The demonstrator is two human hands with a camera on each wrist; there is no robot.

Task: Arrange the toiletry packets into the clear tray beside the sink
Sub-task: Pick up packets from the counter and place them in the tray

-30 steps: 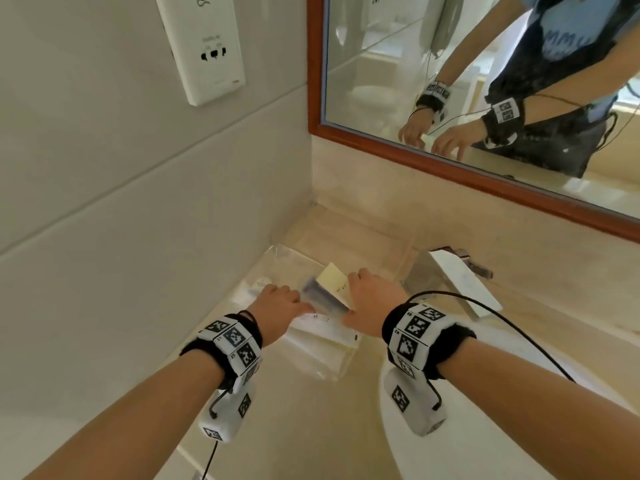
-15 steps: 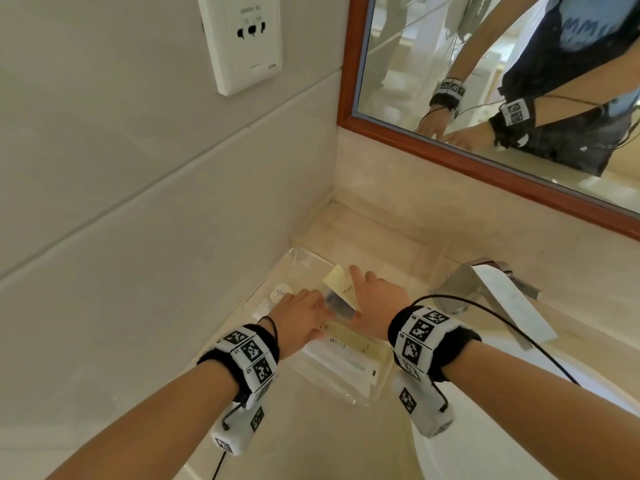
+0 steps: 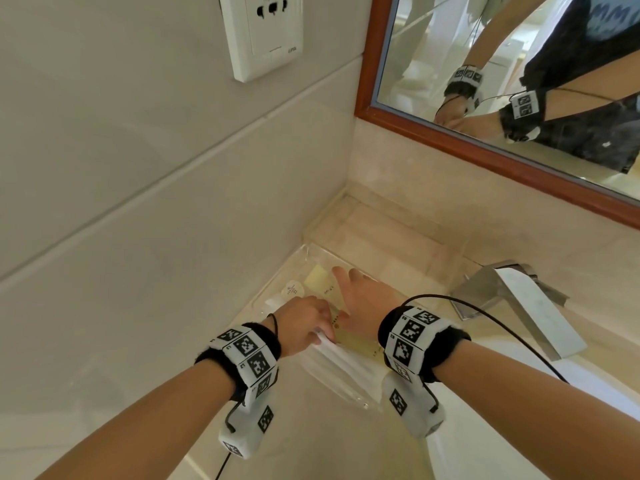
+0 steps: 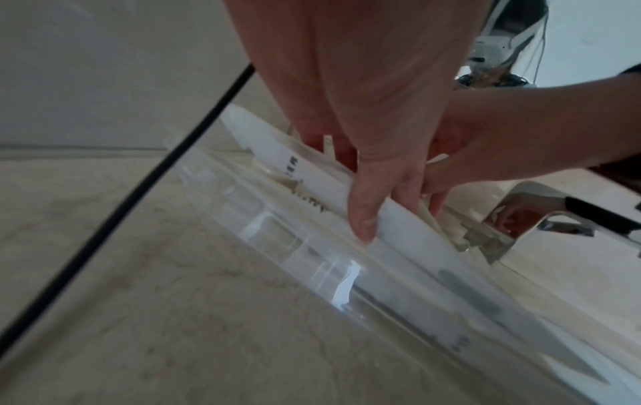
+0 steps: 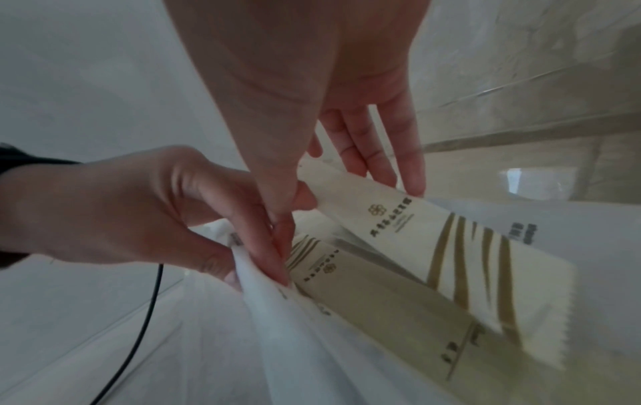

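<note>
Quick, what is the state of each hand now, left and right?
Left hand: closed, fingers pinching the white packet over the clear tray.
Right hand: open, straight fingers on the cream packet.

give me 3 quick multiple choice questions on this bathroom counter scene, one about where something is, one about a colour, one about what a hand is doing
1. Where is the clear tray?
A. in the wall corner, left of the faucet
B. inside the sink bowl
C. on a shelf above the mirror

2. What colour are the stripes on the cream packet?
A. blue
B. gold
C. red

3. What is the left hand doing?
A. hanging idle beside the counter
B. turning the faucet
C. pinching a white packet at the tray

Answers:
1 A: the head view shows the tray on the counter by the tiled wall, with the faucet to its right.
2 B: the right wrist view shows gold stripes on cream.
3 C: the left wrist view shows thumb and fingers closed on the white packet.
</note>
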